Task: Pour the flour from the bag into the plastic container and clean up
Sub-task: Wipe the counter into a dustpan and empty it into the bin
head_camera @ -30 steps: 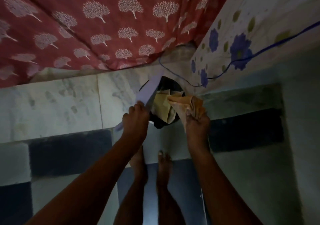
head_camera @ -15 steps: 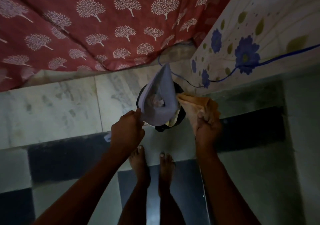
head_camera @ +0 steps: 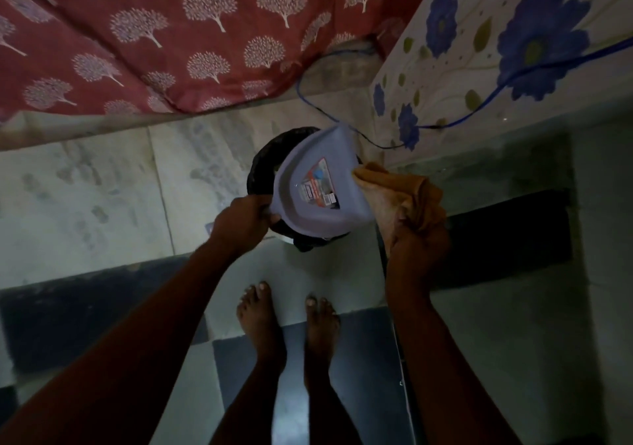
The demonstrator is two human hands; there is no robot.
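Since half a second ago, tipped pan now shows its labelled underside. Left hand [head_camera: 245,223] grips the light, stiff lavender plastic dustpan [head_camera: 317,184] by its handle; right hand [head_camera: 416,239] clutches soft orange cloth [head_camera: 399,189] against its edge, over black-lined round bin [head_camera: 263,162].

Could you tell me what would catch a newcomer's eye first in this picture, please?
At centre, the left hand grips a pale purple dustpan with a sticker, tipped over a black-lined bin on the tiled floor. Beside it the right hand clutches an orange cloth against the pan's edge. Above hangs red tree-print fabric.
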